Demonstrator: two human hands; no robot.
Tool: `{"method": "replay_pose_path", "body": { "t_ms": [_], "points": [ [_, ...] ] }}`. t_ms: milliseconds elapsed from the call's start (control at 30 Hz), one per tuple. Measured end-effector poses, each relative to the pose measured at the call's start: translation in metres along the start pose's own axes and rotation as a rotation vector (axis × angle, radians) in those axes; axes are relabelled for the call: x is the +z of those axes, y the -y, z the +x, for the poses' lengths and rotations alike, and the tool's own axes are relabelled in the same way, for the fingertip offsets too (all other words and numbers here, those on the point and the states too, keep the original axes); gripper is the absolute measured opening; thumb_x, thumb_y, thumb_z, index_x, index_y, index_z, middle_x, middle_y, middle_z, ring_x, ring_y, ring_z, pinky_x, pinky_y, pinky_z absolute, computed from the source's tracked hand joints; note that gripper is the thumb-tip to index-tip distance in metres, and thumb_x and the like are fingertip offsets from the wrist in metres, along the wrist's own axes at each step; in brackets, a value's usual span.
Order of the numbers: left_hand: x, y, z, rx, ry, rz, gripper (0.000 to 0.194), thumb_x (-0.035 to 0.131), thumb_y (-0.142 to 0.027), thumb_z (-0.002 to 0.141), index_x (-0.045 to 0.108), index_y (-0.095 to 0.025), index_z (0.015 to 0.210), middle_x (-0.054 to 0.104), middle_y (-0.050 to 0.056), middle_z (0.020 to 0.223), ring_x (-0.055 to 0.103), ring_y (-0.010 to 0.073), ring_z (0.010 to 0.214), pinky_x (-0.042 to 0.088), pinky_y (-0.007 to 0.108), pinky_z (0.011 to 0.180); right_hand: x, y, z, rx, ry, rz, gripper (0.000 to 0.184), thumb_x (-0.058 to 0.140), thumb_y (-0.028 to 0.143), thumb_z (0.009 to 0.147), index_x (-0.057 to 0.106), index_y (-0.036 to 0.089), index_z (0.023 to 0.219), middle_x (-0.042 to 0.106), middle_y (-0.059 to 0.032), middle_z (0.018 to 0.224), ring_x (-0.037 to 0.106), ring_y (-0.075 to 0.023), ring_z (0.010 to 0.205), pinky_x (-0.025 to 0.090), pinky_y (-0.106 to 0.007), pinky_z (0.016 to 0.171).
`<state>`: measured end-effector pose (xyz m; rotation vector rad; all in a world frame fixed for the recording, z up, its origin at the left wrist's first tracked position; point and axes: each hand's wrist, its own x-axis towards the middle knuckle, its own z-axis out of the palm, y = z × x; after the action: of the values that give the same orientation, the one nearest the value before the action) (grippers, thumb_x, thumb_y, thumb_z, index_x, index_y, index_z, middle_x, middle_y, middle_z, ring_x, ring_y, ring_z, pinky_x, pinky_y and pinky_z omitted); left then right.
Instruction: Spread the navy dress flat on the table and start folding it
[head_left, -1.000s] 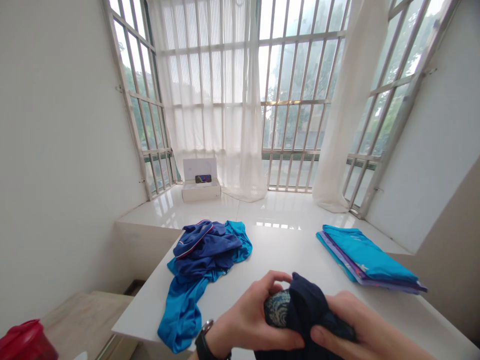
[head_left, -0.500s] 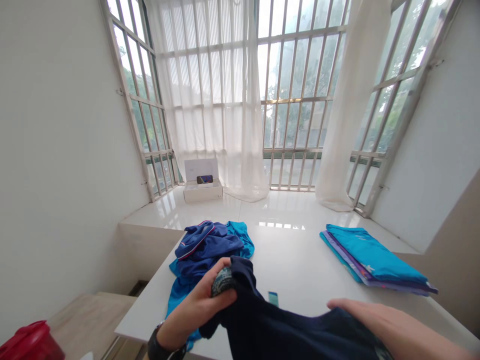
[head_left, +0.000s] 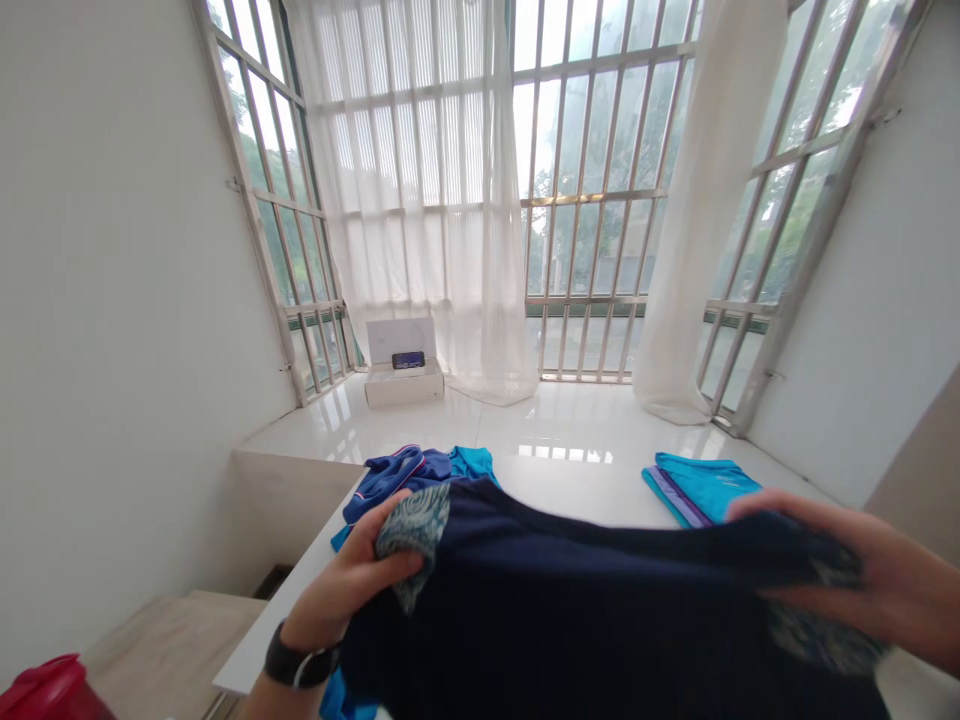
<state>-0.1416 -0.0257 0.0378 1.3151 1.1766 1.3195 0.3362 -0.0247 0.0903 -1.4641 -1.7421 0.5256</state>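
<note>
Both hands are gripping the navy shirt (head_left: 600,610), stretching it wide above the white table (head_left: 570,480): left hand (head_left: 352,585) pinching one patterned sleeve end, right hand (head_left: 870,590) the other, long axis running left-right

We see through one head-worn camera, looking forward and slightly down across the white table (head_left: 570,480) toward the barred windows (head_left: 585,180); our hands sit close at the frame's bottom edge.
</note>
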Motion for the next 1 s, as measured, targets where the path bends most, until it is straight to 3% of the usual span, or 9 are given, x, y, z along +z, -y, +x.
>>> {"method": "replay_pose_path", "body": {
  "t_ms": [67, 100, 167, 233, 300, 433, 500, 733, 1000],
  "points": [
    [0.022, -0.016, 0.05, 0.132, 0.045, 0.119, 0.057, 0.075, -0.047, 0.078, 0.057, -0.02, 0.125, 0.069, 0.008, 0.112, 0.065, 0.0267, 0.103, 0.055, 0.039, 0.091, 0.003, 0.026, 0.048, -0.114, 0.0, -0.159, 0.052, 0.069, 0.06, 0.07, 0.067, 0.026, 0.11, 0.074, -0.0081, 0.104, 0.068, -0.0324, 0.095, 0.053, -0.043, 0.088],
    [0.033, -0.02, 0.075, 0.235, 0.042, 0.205, 0.049, 0.069, -0.044, 0.083, 0.056, -0.019, 0.123, 0.069, 0.008, 0.107, 0.065, 0.0264, 0.101, 0.054, 0.041, 0.091, 0.007, 0.034, 0.071, -0.165, -0.132, -0.266, 0.05, 0.059, 0.06, 0.079, 0.066, 0.024, 0.112, 0.072, -0.0103, 0.109, 0.066, -0.0339, 0.101, 0.048, -0.047, 0.096],
    [0.056, -0.02, 0.117, 0.446, -0.164, 0.439, 0.041, 0.058, -0.032, 0.087, 0.051, -0.017, 0.125, 0.065, 0.012, 0.114, 0.061, 0.0272, 0.111, 0.048, 0.045, 0.101, 0.024, 0.035, 0.105, -0.267, -0.35, -0.436, 0.046, 0.044, 0.052, 0.091, 0.063, 0.021, 0.119, 0.066, -0.0161, 0.123, 0.058, -0.0383, 0.118, 0.035, -0.055, 0.108],
    [0.077, -0.004, 0.137, 0.535, -0.276, 0.712, 0.047, 0.051, -0.022, 0.087, 0.046, -0.015, 0.134, 0.053, 0.017, 0.136, 0.044, 0.0285, 0.133, 0.033, 0.048, 0.115, 0.05, 0.016, 0.119, -0.316, -0.372, -0.532, 0.049, 0.043, 0.046, 0.092, 0.057, 0.019, 0.129, 0.057, -0.0192, 0.136, 0.046, -0.0413, 0.131, 0.03, -0.058, 0.112],
    [0.097, 0.022, 0.136, 0.498, -0.171, 0.931, 0.051, 0.05, -0.022, 0.087, 0.045, -0.014, 0.138, 0.046, 0.017, 0.145, 0.032, 0.0286, 0.143, 0.024, 0.047, 0.12, 0.083, -0.015, 0.113, -0.31, -0.311, -0.555, 0.055, 0.046, 0.044, 0.09, 0.054, 0.013, 0.134, 0.052, -0.0234, 0.14, 0.046, -0.0405, 0.132, 0.036, -0.056, 0.11],
    [0.132, 0.08, 0.103, 0.31, 0.249, 1.116, 0.058, 0.051, -0.04, 0.09, 0.049, -0.012, 0.141, 0.042, 0.017, 0.152, 0.026, 0.033, 0.147, 0.021, 0.046, 0.121, 0.148, -0.082, 0.065, -0.197, 0.076, -0.596, 0.054, 0.051, 0.047, 0.088, 0.061, 0.014, 0.13, 0.053, -0.0192, 0.144, 0.046, -0.0353, 0.135, 0.036, -0.05, 0.114],
    [0.143, 0.1, 0.092, 0.25, 0.351, 1.155, 0.067, 0.047, -0.051, 0.091, 0.045, -0.011, 0.145, 0.039, 0.018, 0.155, 0.023, 0.0359, 0.148, 0.019, 0.05, 0.121, 0.171, -0.105, 0.04, -0.093, 0.233, -0.593, 0.065, 0.049, 0.056, 0.088, 0.055, 0.015, 0.138, 0.049, -0.0175, 0.149, 0.043, -0.0338, 0.139, 0.035, -0.048, 0.115],
    [0.16, 0.125, 0.103, 0.164, 0.423, 1.297, 0.081, 0.033, -0.071, 0.09, 0.038, -0.019, 0.152, 0.03, 0.018, 0.16, 0.015, 0.0435, 0.149, 0.003, 0.061, 0.119, 0.192, -0.126, 0.022, 0.045, 0.259, -0.727, 0.077, 0.029, 0.071, 0.091, 0.037, 0.024, 0.152, 0.033, -0.0081, 0.161, 0.024, -0.0327, 0.149, 0.02, -0.053, 0.121],
    [0.176, 0.135, 0.136, 0.138, 0.36, 1.371, 0.07, 0.035, -0.053, 0.092, 0.038, -0.016, 0.152, 0.033, 0.019, 0.158, 0.024, 0.0439, 0.146, 0.013, 0.06, 0.117, 0.198, -0.138, 0.06, 0.06, 0.248, -0.75, 0.077, 0.028, 0.073, 0.091, 0.032, 0.029, 0.154, 0.029, -0.005, 0.162, 0.021, -0.0312, 0.15, 0.017, -0.053, 0.121]
  ]
}}
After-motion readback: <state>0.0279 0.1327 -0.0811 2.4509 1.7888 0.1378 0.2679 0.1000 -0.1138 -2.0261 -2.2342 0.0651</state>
